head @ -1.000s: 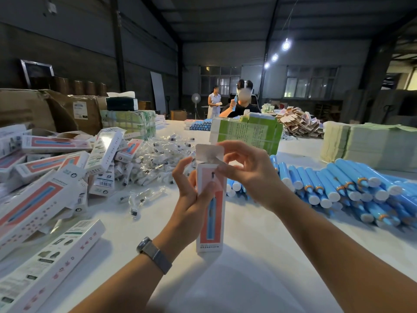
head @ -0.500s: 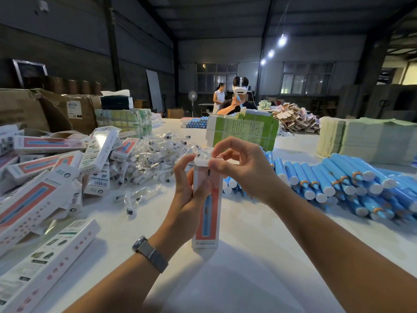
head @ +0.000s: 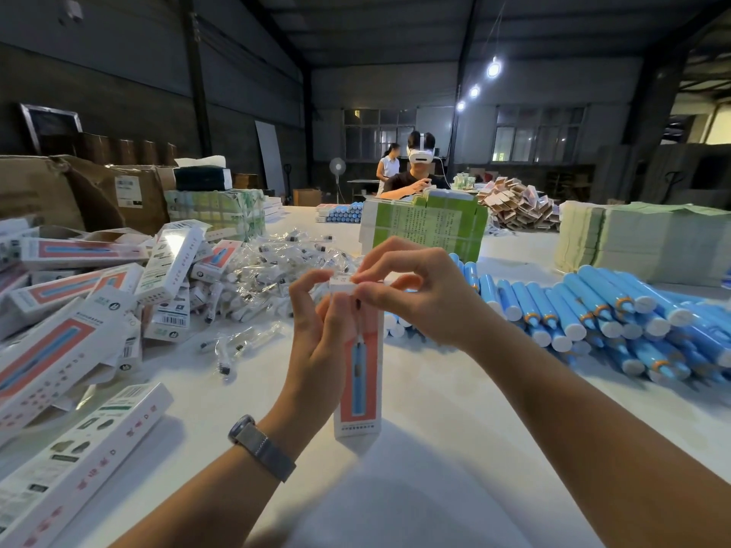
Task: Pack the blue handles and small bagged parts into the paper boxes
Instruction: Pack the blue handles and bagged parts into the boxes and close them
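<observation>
Left hand (head: 316, 342) is gripping the upright paper box (head: 358, 373); right hand (head: 411, 286) is pinching its top flap. Advise tucking squarely, steadying box on bench (head: 435, 448).

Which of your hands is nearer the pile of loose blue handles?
Right. The right hand pinches the box's top flap, right beside the blue handles. The left hand grips the box's far side from them.

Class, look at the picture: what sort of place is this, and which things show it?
Probably a warehouse packing floor: piles of blue handles and printed boxes on a long table, stacked cartons behind.
</observation>
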Demonstrator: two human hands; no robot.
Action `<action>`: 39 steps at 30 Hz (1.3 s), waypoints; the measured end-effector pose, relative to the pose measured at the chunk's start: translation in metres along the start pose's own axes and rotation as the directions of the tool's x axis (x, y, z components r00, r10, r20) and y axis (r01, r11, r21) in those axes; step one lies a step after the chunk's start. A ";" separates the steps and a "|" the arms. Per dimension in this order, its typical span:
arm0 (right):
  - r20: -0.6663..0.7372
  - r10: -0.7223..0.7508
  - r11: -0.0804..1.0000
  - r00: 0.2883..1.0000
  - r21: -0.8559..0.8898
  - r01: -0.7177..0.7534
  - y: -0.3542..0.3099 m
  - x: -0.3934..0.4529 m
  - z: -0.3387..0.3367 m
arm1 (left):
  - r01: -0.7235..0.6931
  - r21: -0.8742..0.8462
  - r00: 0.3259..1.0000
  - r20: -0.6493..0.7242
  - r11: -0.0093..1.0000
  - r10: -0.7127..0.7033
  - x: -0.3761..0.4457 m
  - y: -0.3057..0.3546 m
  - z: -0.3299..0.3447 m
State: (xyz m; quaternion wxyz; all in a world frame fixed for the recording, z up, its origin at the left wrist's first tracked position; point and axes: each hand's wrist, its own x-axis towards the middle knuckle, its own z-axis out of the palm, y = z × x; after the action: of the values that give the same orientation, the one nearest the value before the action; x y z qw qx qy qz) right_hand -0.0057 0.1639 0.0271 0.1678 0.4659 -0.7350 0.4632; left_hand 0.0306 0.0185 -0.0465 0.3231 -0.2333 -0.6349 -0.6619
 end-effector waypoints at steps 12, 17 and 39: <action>-0.142 -0.029 0.993 0.989 -0.120 0.012 -0.007 0.005 0.008 | -0.043 0.085 0.999 0.014 0.995 0.042 -0.002 -0.001 0.004; -0.080 0.015 0.999 0.997 -0.033 -0.017 -0.009 0.007 0.006 | -0.059 0.172 0.998 -0.007 0.983 0.061 -0.002 -0.001 0.002; 0.167 0.053 0.999 0.985 0.003 -0.055 -0.003 0.002 -0.015 | -0.105 0.205 0.994 -0.008 0.973 0.109 -0.005 0.003 0.000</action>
State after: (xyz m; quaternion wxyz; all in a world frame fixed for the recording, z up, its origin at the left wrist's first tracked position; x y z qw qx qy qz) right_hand -0.0071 0.1748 0.0382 0.0915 0.4835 -0.7571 0.4298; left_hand 0.0364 0.0187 -0.0481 0.3863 -0.2264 -0.6829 -0.5772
